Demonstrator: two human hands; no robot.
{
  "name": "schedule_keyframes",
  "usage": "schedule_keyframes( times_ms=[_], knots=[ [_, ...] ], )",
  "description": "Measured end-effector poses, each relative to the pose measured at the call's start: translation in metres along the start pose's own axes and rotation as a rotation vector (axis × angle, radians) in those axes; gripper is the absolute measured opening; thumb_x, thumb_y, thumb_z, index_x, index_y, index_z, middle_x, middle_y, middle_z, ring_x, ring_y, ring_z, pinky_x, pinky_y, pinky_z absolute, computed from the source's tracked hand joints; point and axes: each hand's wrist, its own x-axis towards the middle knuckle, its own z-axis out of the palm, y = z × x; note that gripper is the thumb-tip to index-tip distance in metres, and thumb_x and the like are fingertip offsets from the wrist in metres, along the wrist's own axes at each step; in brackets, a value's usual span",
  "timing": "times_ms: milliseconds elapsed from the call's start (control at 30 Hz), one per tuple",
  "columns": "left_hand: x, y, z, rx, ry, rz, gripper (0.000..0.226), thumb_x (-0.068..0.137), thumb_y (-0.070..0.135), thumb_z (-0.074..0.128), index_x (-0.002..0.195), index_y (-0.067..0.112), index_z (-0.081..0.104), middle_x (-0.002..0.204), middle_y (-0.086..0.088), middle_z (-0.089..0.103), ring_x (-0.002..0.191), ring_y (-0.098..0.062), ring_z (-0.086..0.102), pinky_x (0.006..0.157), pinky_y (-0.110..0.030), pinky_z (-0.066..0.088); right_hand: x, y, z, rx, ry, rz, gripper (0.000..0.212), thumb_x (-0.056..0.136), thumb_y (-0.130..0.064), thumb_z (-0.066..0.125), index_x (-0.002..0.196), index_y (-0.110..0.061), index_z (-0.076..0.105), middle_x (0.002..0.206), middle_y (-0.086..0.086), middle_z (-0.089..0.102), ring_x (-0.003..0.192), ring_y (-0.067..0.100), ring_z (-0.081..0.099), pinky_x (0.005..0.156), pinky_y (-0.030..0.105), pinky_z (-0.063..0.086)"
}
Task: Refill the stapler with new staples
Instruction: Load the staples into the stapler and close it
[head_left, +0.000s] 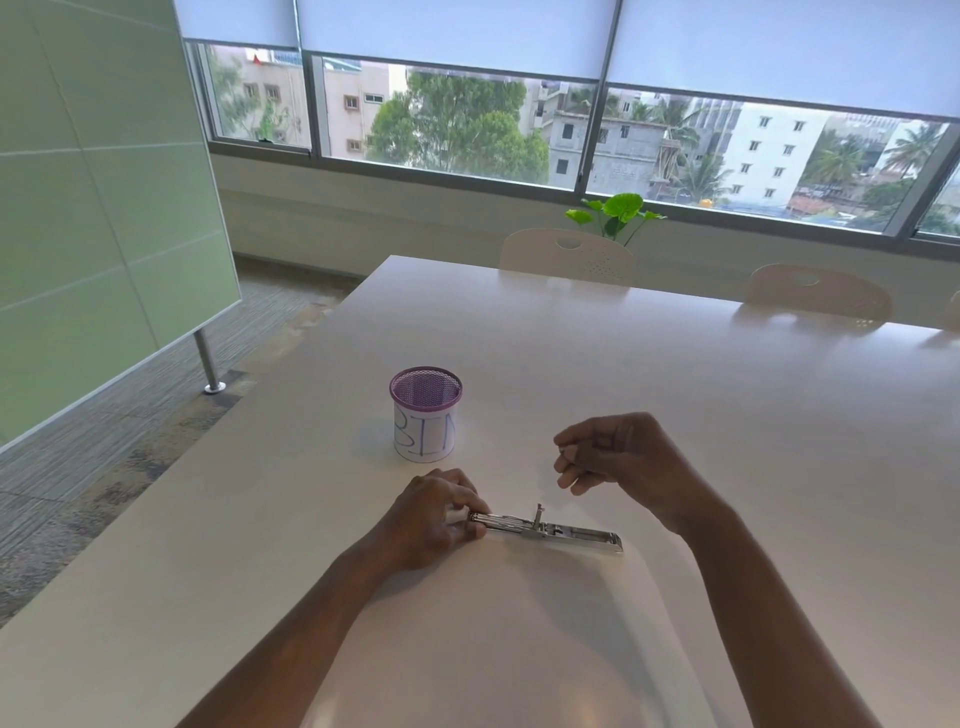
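Observation:
A slim metal stapler (566, 531) lies opened out flat on the white table (675, 389), its length running left to right, with a small metal part standing up near its middle. My left hand (436, 517) pinches the stapler's left end between thumb and fingers. My right hand (613, 452) hovers above and just right of the stapler, fingers curled in with the fingertips pinched together. Whether it holds staples is too small to tell.
A purple mesh cup (426, 413) wrapped in paper marked "BIN" stands just beyond my left hand. Two chairs (569, 254) line the table's far edge, with a green plant (618, 213) behind. A green panel on a metal leg (208, 364) stands at the left.

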Motion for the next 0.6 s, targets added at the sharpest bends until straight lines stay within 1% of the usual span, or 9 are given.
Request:
schedule_keyframes(
  times_ms=[100, 167, 267, 400, 467, 533, 600],
  knots=[
    [0.000, 0.000, 0.001, 0.004, 0.007, 0.005, 0.016, 0.074, 0.018, 0.079, 0.090, 0.021, 0.079, 0.084, 0.012, 0.063, 0.084, -0.009, 0.062, 0.079, -0.019, 0.048, 0.002, 0.001, 0.003, -0.014, 0.002, 0.012, 0.014, 0.088, 0.018, 0.053, 0.096, 0.014, 0.063, 0.073, 0.022, 0.069, 0.058, 0.025, 0.071, 0.056, 0.029, 0.060],
    [0.000, 0.000, 0.001, 0.015, 0.008, 0.012, 0.016, 0.074, 0.017, 0.079, 0.090, 0.021, 0.079, 0.084, 0.012, 0.063, 0.082, -0.009, 0.062, 0.077, -0.019, 0.048, 0.004, 0.002, 0.006, -0.043, 0.018, 0.011, 0.013, 0.089, 0.016, 0.053, 0.093, 0.009, 0.064, 0.072, 0.020, 0.069, 0.058, 0.024, 0.071, 0.055, 0.030, 0.060],
    [0.000, 0.000, 0.001, 0.004, 0.016, 0.012, 0.015, 0.074, 0.016, 0.079, 0.088, 0.021, 0.079, 0.084, 0.009, 0.064, 0.078, -0.010, 0.063, 0.075, -0.019, 0.048, 0.006, 0.004, 0.007, -0.083, 0.047, 0.011, 0.018, 0.089, 0.016, 0.053, 0.086, 0.002, 0.065, 0.071, 0.018, 0.070, 0.059, 0.024, 0.072, 0.057, 0.032, 0.060],
    [0.000, 0.000, 0.000, -0.074, 0.030, -0.010, 0.018, 0.073, 0.013, 0.081, 0.088, 0.023, 0.079, 0.082, 0.011, 0.063, 0.072, 0.002, 0.059, 0.068, -0.004, 0.038, 0.007, 0.006, 0.007, -0.116, 0.077, -0.008, 0.021, 0.090, 0.011, 0.055, 0.082, -0.005, 0.065, 0.069, 0.012, 0.073, 0.066, 0.028, 0.074, 0.059, 0.036, 0.059],
    [0.001, -0.002, -0.001, -0.131, 0.044, -0.025, 0.019, 0.074, 0.012, 0.081, 0.088, 0.025, 0.079, 0.080, 0.012, 0.061, 0.068, 0.004, 0.056, 0.064, -0.005, 0.037, 0.006, 0.005, 0.009, -0.138, 0.091, -0.020, 0.021, 0.091, 0.009, 0.056, 0.081, -0.008, 0.065, 0.069, 0.008, 0.074, 0.069, 0.028, 0.075, 0.059, 0.035, 0.058],
    [0.002, -0.003, -0.002, -0.212, 0.076, -0.050, 0.019, 0.075, 0.010, 0.081, 0.085, 0.027, 0.079, 0.080, 0.011, 0.058, 0.062, 0.003, 0.052, 0.061, -0.007, 0.038, 0.006, 0.003, 0.013, -0.162, 0.101, -0.028, 0.023, 0.091, 0.008, 0.055, 0.080, -0.010, 0.064, 0.070, 0.007, 0.075, 0.070, 0.027, 0.075, 0.060, 0.034, 0.055],
    [0.003, -0.001, -0.003, -0.318, 0.107, -0.076, 0.019, 0.077, 0.007, 0.079, 0.083, 0.024, 0.078, 0.082, 0.007, 0.057, 0.054, 0.001, 0.047, 0.059, -0.008, 0.037, 0.004, -0.001, 0.017, -0.171, 0.095, -0.038, 0.026, 0.090, 0.011, 0.053, 0.079, -0.011, 0.064, 0.073, 0.007, 0.075, 0.070, 0.027, 0.073, 0.063, 0.033, 0.051]
  ],
)
